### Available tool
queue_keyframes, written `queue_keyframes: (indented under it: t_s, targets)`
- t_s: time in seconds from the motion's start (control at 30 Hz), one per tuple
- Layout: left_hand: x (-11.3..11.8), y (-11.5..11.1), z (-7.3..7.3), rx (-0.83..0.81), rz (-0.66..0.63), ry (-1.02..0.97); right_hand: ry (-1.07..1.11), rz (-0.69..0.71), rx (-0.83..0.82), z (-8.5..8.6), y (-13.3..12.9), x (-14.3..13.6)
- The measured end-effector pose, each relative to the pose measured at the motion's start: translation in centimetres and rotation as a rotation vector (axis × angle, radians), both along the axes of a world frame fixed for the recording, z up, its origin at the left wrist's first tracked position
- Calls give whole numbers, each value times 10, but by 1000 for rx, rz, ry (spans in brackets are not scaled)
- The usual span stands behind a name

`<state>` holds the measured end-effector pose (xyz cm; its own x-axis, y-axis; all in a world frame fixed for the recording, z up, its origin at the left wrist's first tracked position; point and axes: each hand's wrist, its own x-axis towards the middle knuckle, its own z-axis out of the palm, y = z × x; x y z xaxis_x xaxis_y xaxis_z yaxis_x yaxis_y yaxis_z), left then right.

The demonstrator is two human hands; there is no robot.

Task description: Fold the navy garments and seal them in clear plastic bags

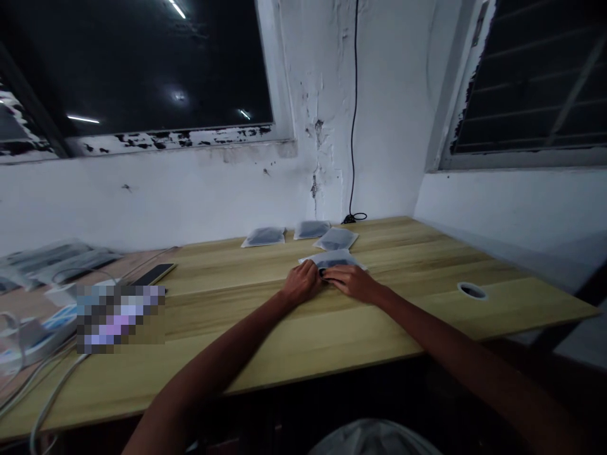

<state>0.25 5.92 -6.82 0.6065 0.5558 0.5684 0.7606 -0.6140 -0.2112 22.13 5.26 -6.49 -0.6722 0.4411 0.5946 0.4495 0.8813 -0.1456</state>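
A frosted, translucent plastic bag (334,256) with something dark inside lies on the wooden tabletop in front of me. My left hand (302,282) has its fingers curled in a pinch at the bag's near left edge. From the other side, my right hand (355,282) comes in with its fingers together at the same near edge. A small dark bit shows between the two sets of fingertips; its kind is not clear. Just beyond lie similar bags: one close behind (336,239), one near the wall (312,229), and one farther left (264,236).
On the left are a dark-screened phone (154,275), a blurred-out pinkish device (118,319), a white power strip (35,344) with cables, and a pile of bags (57,260). A black cable (353,126) hangs down the wall. A round grommet hole (473,291) is at right.
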Motion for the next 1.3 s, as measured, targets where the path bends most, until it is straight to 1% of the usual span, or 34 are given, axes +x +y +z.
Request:
queue_keyframes:
  t_s: [0.07, 0.13, 0.2, 0.27, 0.33, 0.43, 0.6, 0.67, 0.7, 0.73, 0.8, 0.9, 0.97, 1.07, 1.2, 1.27, 1.3]
  targets:
    - [0, 0, -1, 26, -24, -27, -6, -28, 45, -3, -1, -8]
    - [0, 1, -1, 56, -62, -54, -31, -93, 43, -5, 0, -10]
    - [-1, 1, -1, 87, -128, -59, -80, -138, -19, -6, 2, -7]
    - [-1, 0, -1, 102, -197, -38, -152, -150, -112, -5, 4, -1]
    - [0, -3, 0, 95, -237, -12, -225, -164, -184, -4, 6, 4]
    - [2, -5, 1, 36, -259, 6, -284, -217, -185, -4, 8, 7]
    - [1, -1, -4, -134, -239, -87, -313, -321, -70, -4, 12, 2]
    - [-1, 3, -7, -231, -215, -94, -291, -327, -43, -2, 11, 1]
    - [-2, 4, -8, -282, -202, -91, -265, -303, -50, 0, 11, 2]
    - [-3, 5, -9, -330, -189, -85, -227, -262, -78, 3, 10, 4]
    - [-3, 4, -8, -402, -158, -79, -115, -156, -199, 8, 9, 10]
    - [1, -1, -4, -454, -105, -90, 123, -36, -453, 13, 13, 24]
    - [5, -5, 0, -467, -92, -84, 296, -11, -627, 12, 19, 33]
    - [5, -7, 5, -453, -102, -8, 577, -35, -870, 10, 29, 41]
    - [-6, -2, 8, -390, -100, 140, 1027, -130, -1036, 15, 36, 45]
    - [-15, 2, 11, -396, -65, 181, 1150, -184, -1147, 21, 35, 47]
    - [-19, 5, 12, -408, -21, 191, 1184, -197, -1212, 24, 35, 48]
